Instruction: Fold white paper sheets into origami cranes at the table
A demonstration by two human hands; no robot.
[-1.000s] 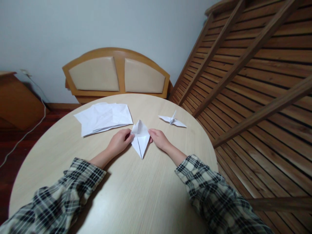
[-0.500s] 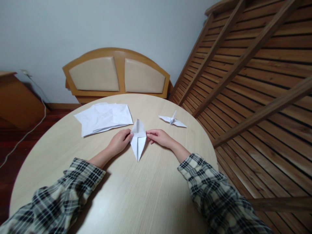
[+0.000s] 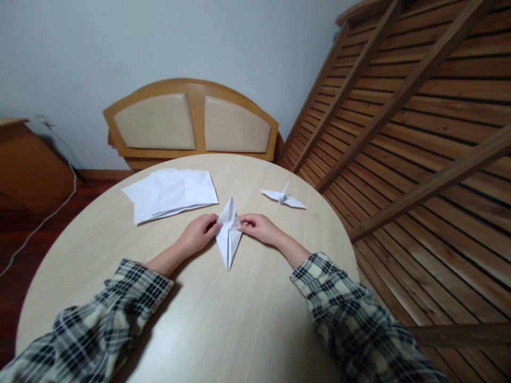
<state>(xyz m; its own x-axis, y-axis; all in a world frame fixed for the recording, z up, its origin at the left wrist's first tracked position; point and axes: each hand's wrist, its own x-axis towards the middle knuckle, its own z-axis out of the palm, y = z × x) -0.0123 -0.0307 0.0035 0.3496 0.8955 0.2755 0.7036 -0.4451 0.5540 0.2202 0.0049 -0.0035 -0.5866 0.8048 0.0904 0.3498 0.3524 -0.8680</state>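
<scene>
Between my two hands is a folded piece of white paper (image 3: 228, 243), shaped like a long diamond with a slit down its lower half. My left hand (image 3: 198, 232) pinches its left edge between thumb and fingers. At the opposite edge, my right hand (image 3: 260, 229) has its thumb and fingertips closed on the paper. The upper part of the folded paper rises to a narrow point, and its lower tip points toward me. Beyond my right hand lies a finished white paper crane (image 3: 282, 198) with its wings spread.
A stack of creased white paper sheets (image 3: 171, 194) lies on the round wooden table (image 3: 223, 330), at the far left. Behind the table stands a headboard (image 3: 199, 114) with two padded panels. Slatted wood (image 3: 399, 159) leans along the right side. A white cable (image 3: 59, 205) runs down at left.
The paper's upper part has narrowed from a broad flap into a slimmer point as its sides come inward. The paper has shifted slightly toward me. Both hands still hold its sides.
</scene>
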